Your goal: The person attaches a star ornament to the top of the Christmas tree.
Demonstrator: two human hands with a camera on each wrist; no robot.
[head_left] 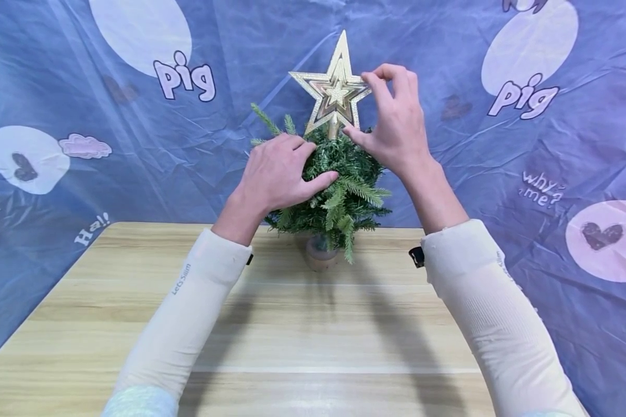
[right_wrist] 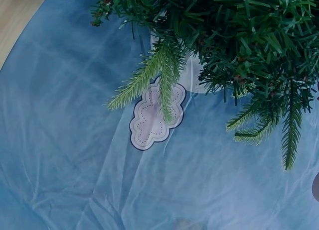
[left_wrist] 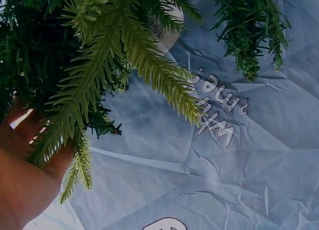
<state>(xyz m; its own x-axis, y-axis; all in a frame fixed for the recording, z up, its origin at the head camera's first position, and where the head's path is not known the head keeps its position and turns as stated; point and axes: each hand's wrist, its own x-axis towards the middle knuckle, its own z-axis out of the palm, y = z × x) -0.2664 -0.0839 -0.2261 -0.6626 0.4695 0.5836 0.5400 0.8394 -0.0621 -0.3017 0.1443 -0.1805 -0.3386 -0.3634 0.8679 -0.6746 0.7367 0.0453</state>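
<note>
A small artificial Christmas tree point(head_left: 352, 159) stands on the table, topped by a glittery gold star point(head_left: 338, 95) on a short gold stem. With the fingers of my right hand point(head_left: 399, 124) at the star's right point and the thumb near its lower right point, I hold the star upright. My left hand point(head_left: 276, 174) grips the upper tree from the left, its thumb across the front; branches hide some fingers. In the left wrist view, that hand point(left_wrist: 27, 177) lies against light green sprigs point(left_wrist: 99, 65). The right wrist view shows dark green branches point(right_wrist: 249, 46), but no hand.
The tree's round base point(head_left: 321, 258) rests on a light wood-grain table point(head_left: 302, 330), near its back edge. Close behind hangs a creased blue cloth point(head_left: 271, 52) printed with pale ovals, hearts and lettering.
</note>
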